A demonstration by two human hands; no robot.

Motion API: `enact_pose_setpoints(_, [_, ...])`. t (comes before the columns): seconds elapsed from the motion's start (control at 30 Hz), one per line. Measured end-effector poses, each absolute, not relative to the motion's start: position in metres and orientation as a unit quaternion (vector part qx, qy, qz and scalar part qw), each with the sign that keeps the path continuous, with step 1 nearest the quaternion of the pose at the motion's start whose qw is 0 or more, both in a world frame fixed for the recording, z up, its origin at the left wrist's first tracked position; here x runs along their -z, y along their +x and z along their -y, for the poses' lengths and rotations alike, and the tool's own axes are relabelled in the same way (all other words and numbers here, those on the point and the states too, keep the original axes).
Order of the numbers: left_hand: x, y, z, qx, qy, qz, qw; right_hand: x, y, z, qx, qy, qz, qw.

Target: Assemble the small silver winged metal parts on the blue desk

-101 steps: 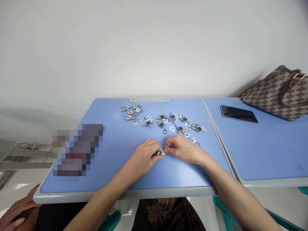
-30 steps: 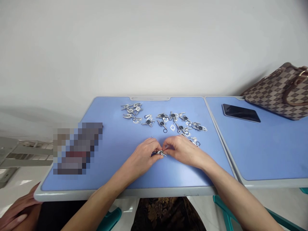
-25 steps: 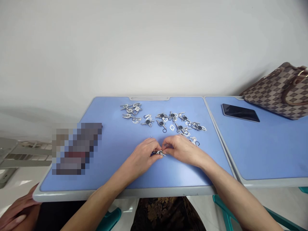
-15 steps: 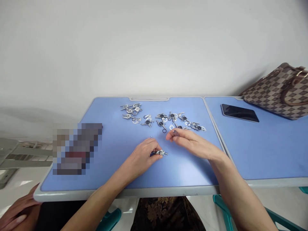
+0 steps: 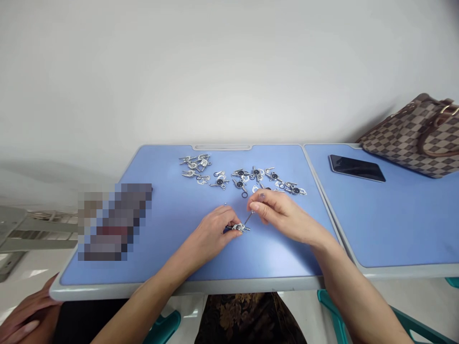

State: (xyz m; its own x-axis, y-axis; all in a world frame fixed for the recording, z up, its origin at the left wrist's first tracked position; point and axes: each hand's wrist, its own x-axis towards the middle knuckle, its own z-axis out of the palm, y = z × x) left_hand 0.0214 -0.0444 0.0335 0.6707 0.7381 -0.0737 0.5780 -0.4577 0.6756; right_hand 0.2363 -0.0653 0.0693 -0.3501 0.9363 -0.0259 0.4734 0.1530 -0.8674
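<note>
My left hand rests on the blue table and pinches a small silver metal fitting with short prongs between thumb and forefinger. My right hand is closed in a pinch on a thin metal rod. The rod slants down to the left, its lower end at the fitting; whether it enters a hole is too small to tell. Beyond my hands lie several similar fittings with round black centres, white flat gaskets and a black rubber ring. Several all-silver fittings are heaped at the back left.
A pixelated dark object lies on the table's left side. On the adjoining table to the right are a phone and a checkered handbag. Another person's hand shows at the lower left. A wall stands behind the tables.
My right hand has turned and closed its fingertips, and the thin rod now shows reaching down to the fitting. My left hand has stayed in place with the fitting.
</note>
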Motion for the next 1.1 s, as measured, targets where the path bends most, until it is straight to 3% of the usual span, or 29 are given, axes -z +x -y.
enact_pose_setpoints(1.1, [-0.030,0.021,0.043,-0.117,0.853,-0.381,0.338,-0.067,0.225,0.065,-0.390,-0.455,0.758,0.256])
